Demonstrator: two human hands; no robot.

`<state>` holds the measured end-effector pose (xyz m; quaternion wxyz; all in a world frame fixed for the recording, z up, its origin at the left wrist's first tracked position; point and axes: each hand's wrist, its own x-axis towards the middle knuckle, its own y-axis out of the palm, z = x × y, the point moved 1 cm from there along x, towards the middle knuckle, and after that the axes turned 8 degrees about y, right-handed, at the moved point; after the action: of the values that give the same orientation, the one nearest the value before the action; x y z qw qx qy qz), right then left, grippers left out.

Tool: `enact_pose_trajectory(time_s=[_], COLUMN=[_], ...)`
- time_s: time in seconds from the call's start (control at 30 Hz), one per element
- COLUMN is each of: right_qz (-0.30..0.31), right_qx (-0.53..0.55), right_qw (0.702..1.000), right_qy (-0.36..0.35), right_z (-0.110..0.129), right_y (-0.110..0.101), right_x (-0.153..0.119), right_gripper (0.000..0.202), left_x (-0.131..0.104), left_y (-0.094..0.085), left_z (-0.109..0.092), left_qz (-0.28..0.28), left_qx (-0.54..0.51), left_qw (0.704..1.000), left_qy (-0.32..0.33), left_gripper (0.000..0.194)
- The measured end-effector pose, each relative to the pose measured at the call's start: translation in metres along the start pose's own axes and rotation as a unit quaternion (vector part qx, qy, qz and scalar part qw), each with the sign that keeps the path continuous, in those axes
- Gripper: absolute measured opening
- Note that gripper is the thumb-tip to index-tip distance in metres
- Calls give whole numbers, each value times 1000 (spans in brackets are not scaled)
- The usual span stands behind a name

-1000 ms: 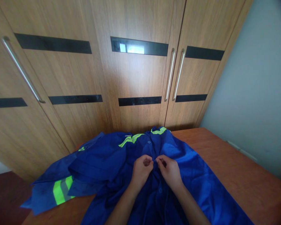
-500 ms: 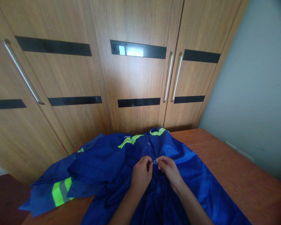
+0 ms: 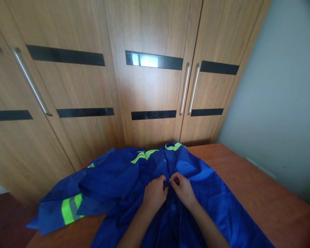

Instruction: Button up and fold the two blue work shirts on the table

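A blue work jacket (image 3: 209,193) with yellow-green reflective strips lies spread out, its collar pointing away from me. Both hands meet at its front opening, below the chest strips. My left hand (image 3: 155,192) is closed, with fingertips and thumb pinching the left edge of the front. Opposite it, almost touching, my right hand (image 3: 183,189) pinches the other edge between thumb and fingers. A button (image 3: 173,208) shows on the cloth just below the hands, and another button (image 3: 164,161) above them. Whatever lies right between the fingertips is hidden.
The jacket rests on a reddish-brown wooden surface (image 3: 237,175). Behind it stands a wooden wardrobe (image 3: 155,93) with black strips and metal handles (image 3: 185,89). A pale wall (image 3: 281,103) is on the right. A sleeve (image 3: 54,206) spreads to the left edge of the surface.
The button that showed between my fingertips is now covered. My fingers have shifted slightly at the front edges, both hands still pinching there. The view has tilted a little.
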<state>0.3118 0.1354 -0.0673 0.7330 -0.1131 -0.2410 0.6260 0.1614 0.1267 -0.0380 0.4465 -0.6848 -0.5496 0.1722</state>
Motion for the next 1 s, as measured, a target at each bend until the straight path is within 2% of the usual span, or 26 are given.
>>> enact_pose_trajectory(time_s=[0.2,0.4,0.5,0.7,0.87,0.97,1.0], right_qz=[8,12,31,56,103,78,59], right_qx=[4,-126,-144,-138,-194,-225,-232], right_qw=[1000,989,984,984,973,970,970], right_qy=[-14,-78,-96,-96,-72,-53,-45], right_z=[6,23,27,25,30,43,49], right_y=[-6,-13,-16,-22,-28,-32,-32], right_x=[-1,-12,-11,-4,2,17,24], right_gripper=[16,15,18,16,12,1,5], left_x=[2,5,6,4,6,20,27], left_y=[0,2,1,-5,-14,-26,-30], left_z=[4,12,12,6,7,6,5], left_qz=[-2,4,5,1,7,-13,-25], left_qx=[-91,-177,-192,-152,-83,-37,-21], left_qw=[995,984,981,988,996,999,999], left_qy=[30,23,21,17,11,-2,-6], left_gripper=[12,24,26,22,26,25,24])
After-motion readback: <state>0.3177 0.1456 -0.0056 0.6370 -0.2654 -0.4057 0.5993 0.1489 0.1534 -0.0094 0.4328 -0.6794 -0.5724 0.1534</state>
